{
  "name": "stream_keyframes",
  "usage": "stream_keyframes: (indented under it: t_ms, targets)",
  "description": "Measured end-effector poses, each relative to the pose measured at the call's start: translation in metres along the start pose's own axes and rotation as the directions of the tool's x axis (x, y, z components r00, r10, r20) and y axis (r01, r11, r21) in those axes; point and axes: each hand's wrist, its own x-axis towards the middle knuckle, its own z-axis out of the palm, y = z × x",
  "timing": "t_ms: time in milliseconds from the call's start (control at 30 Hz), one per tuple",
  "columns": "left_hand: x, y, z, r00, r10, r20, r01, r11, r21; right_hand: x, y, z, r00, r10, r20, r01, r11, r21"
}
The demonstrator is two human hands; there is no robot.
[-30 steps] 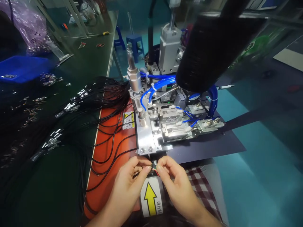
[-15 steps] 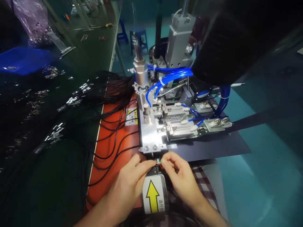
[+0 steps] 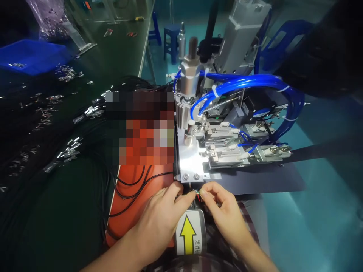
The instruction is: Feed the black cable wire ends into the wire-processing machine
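Observation:
My left hand [image 3: 163, 211] is closed at the front edge of a metal machine [image 3: 190, 160], its thumb and forefinger pinched near a small wire end. Opposite it, my right hand [image 3: 224, 213] pinches thin coloured wires [image 3: 198, 197], with red and a little green showing. The fingertips of both hands nearly meet just below the machine's front plate. What lies inside the left fingers is mostly hidden, as is the tip of the wires. Beneath the hands sits a white label [image 3: 202, 226] with a yellow arrow.
Black cables [image 3: 138, 183] run across an orange mat [image 3: 136, 204] on the left. Bundles of cables with silvery ends [image 3: 68, 153] lie on the dark table, near a blue tray [image 3: 34, 56]. Blue air tubes [image 3: 249, 81] loop over the machine. A blue stool [image 3: 171, 39] stands behind.
The view has shifted, so the machine and both hands sit slightly farther right in the picture. Both hands keep their pinched pose by the machine's front edge.

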Motion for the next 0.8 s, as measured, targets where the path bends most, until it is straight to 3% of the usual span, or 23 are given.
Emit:
stream_keyframes:
  t_ms: [500, 800]
  targets:
    - [0.0021, 0.0004, -0.0013, 0.993, 0.098, -0.071, -0.094, 0.994, 0.061, 0.0016, -0.0048, -0.002, 0.999, 0.045, 0.026, -0.046, 0.999, 0.016]
    - [0.0013, 0.0022, -0.001, 0.996, 0.091, -0.018, -0.089, 0.994, 0.064, 0.0018, -0.0002, -0.0004, 0.998, -0.069, -0.009, 0.069, 0.997, -0.046]
